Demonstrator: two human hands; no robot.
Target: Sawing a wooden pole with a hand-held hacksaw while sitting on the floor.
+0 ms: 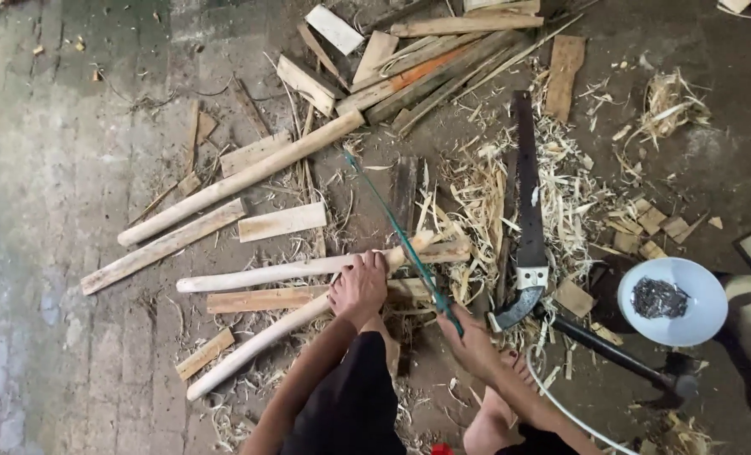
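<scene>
My left hand (359, 288) presses down on two pale peeled wooden poles (257, 275) that lie crossed on the ground. My right hand (475, 344) grips the handle of a thin green-framed saw (396, 232), whose blade slants up and left across the poles. The blade meets the upper pole just right of my left hand. My bare feet and knees are below the hands.
A long dark hand saw (527, 211) lies to the right among wood shavings (477, 194). A white bowl of small dark nails (672, 301) and a dark-handled tool (620, 358) sit at the right. Planks, offcuts and another peeled pole (241, 179) are scattered above.
</scene>
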